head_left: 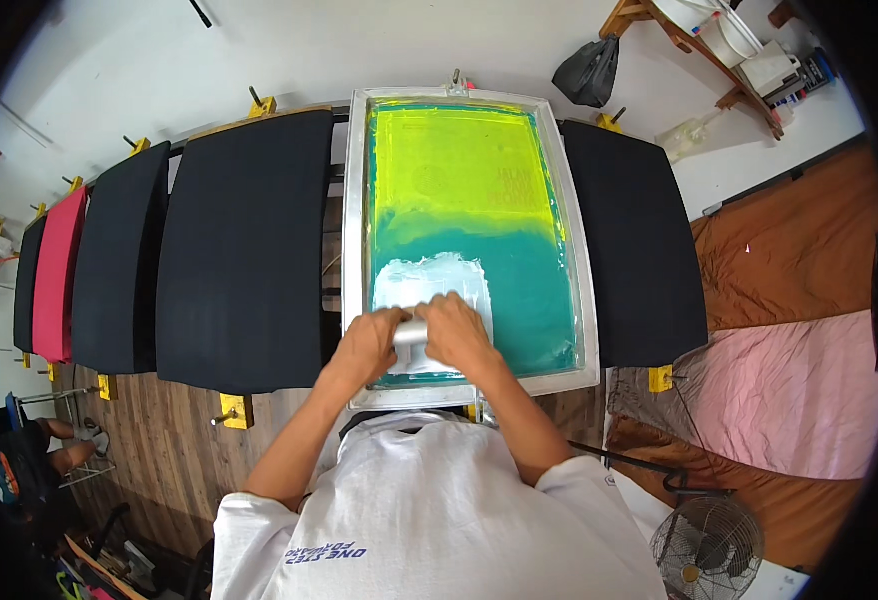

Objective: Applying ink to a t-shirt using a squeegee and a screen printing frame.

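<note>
While both forearms reach forward, the left hand (371,343) and right hand (456,330) curl tight round a grey metal squeegee handle (410,333) (knuckles nearly meeting) over the aluminium-framed green-and-yellow printing screen (469,180).

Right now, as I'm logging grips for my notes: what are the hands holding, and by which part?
Both hands, left hand and right hand, grip a squeegee by its metal handle, over the white ink on the screen.

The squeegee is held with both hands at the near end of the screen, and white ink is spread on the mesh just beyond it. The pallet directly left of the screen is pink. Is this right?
Not quite. In the head view the pallet directly left of the screen is black; the pink pallet stands further left. The rest holds: left hand and right hand grip the squeegee, white ink beyond it.
</note>
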A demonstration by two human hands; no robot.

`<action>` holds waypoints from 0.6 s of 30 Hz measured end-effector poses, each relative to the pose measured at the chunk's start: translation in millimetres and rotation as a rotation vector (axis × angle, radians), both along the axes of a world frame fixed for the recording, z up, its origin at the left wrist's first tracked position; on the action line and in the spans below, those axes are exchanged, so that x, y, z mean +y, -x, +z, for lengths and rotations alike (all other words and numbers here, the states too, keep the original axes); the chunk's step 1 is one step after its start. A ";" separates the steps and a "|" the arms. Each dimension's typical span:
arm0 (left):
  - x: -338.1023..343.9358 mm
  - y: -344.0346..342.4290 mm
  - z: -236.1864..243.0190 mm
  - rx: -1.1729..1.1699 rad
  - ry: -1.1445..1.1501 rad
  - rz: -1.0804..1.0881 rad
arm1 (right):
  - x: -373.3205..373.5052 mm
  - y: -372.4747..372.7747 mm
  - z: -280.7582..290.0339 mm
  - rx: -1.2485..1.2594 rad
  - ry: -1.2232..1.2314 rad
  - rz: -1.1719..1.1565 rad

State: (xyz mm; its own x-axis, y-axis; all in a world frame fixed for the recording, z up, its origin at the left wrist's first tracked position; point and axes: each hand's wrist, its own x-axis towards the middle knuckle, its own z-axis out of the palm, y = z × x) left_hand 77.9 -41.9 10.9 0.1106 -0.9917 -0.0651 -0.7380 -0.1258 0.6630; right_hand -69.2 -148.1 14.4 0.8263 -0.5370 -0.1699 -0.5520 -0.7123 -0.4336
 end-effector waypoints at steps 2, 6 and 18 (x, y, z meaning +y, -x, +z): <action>22.6 14.0 -3.3 0.058 0.055 0.018 | 20.5 13.9 3.1 -0.017 -0.054 -0.016; 53.0 44.1 13.0 0.037 -0.096 -0.004 | 50.8 43.1 8.3 0.010 -0.097 -0.003; -68.1 22.7 -21.9 -0.035 0.041 -0.057 | -48.7 28.4 3.9 0.119 0.024 -0.130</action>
